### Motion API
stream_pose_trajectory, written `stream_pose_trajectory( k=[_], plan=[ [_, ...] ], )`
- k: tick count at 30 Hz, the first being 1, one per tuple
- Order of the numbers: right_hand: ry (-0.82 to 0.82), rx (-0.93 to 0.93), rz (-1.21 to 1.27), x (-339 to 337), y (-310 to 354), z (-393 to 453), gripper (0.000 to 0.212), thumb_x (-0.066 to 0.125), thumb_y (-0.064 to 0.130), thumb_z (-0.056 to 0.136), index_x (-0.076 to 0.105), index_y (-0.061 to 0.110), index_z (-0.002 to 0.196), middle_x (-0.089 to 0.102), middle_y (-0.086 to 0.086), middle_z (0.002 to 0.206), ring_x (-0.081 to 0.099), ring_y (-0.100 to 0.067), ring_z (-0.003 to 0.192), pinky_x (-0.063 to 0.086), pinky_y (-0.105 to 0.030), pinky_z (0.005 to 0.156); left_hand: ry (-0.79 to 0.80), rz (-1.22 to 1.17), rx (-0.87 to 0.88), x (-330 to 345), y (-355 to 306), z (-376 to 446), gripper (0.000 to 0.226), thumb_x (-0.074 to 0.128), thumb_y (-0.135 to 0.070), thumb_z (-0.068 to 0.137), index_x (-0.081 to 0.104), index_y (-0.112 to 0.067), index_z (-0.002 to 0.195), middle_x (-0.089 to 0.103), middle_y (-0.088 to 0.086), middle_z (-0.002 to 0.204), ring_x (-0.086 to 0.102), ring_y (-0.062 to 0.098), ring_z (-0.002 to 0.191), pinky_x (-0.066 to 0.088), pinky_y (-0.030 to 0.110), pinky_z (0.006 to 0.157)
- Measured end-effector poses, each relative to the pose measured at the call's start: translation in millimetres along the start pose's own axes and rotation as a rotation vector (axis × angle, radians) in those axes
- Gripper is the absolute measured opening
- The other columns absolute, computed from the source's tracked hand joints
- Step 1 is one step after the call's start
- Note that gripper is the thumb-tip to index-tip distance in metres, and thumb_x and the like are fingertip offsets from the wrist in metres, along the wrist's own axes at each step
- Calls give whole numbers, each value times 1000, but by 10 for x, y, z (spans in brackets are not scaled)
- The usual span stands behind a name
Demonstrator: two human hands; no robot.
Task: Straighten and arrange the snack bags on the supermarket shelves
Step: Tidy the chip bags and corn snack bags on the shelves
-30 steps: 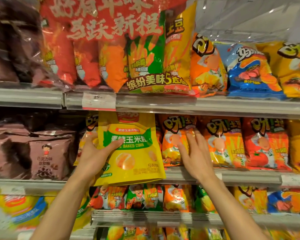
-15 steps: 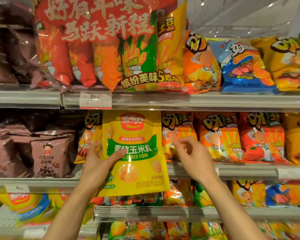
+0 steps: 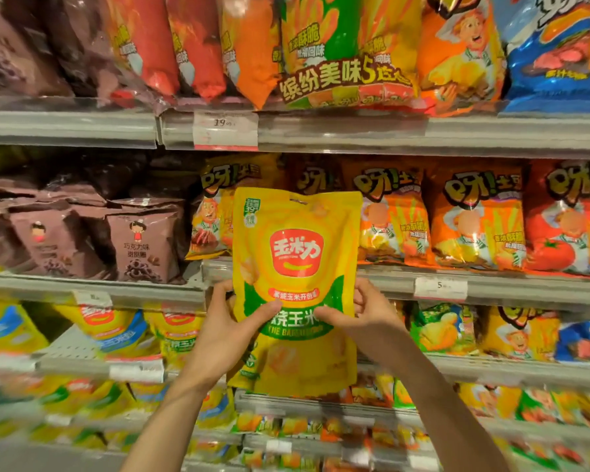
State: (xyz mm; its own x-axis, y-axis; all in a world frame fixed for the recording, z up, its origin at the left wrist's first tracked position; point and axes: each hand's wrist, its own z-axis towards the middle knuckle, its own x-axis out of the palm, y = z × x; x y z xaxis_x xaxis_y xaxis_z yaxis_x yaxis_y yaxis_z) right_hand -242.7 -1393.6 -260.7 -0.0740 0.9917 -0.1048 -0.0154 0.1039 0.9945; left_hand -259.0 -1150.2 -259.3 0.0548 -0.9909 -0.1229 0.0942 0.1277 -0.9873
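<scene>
A yellow baked-corn snack bag (image 3: 295,247) with a red logo and green band is held upright in front of the middle shelf (image 3: 511,287). My left hand (image 3: 230,327) grips its left edge, thumb across the front. My right hand (image 3: 363,310) grips its right edge, thumb on the green band. Behind the bag stand orange potato-stick bags (image 3: 394,219) in a row on the middle shelf. Similar yellow corn bags (image 3: 106,323) lie on the shelf below at the left.
Brown chocolate-snack bags (image 3: 140,240) fill the middle shelf's left side. The top shelf (image 3: 355,131) carries red, orange and green multipacks and a blue bag (image 3: 556,63). Price tags (image 3: 225,131) hang on the shelf rails. Lower shelves hold more mixed bags, blurred.
The yellow bag has come off the middle shelf and lower, out in front of it. My right hand left the orange bags and now grips the yellow bag's right edge.
</scene>
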Motion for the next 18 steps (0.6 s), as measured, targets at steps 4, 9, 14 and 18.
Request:
stream_pose_trajectory(
  k=[4,9,14,18],
  plan=[
    [-44,-11,-93,299,-76,-164,66,92,34,71,54,25,124,75,12,111,72,-6,103,62,-27,76,53,39,3,-265,187,-35,67,87,-60,68,50,-35,117,73,-23,103,73,0,91,59,20,65],
    [-161,-81,-254,881,-117,-311,68,88,51,67,52,32,122,70,9,120,68,-11,110,59,-45,92,81,52,42,-824,370,-53,67,87,-61,63,54,-34,114,69,-30,105,67,-9,99,57,16,75],
    [-188,-172,-229,1942,-163,-339,72,85,56,64,53,34,124,72,18,113,71,-6,105,59,-41,90,24,164,106,-1841,634,-114,54,87,-61,63,57,-38,102,69,-22,103,64,-8,95,52,14,71],
    [-155,-231,-233,2770,-167,-230,71,85,59,65,53,38,125,72,20,113,70,-3,103,59,-28,85,-51,162,102,-2642,830,-174,55,90,-53,62,59,-34,104,71,-24,99,66,-7,91,49,8,69]
  ],
)
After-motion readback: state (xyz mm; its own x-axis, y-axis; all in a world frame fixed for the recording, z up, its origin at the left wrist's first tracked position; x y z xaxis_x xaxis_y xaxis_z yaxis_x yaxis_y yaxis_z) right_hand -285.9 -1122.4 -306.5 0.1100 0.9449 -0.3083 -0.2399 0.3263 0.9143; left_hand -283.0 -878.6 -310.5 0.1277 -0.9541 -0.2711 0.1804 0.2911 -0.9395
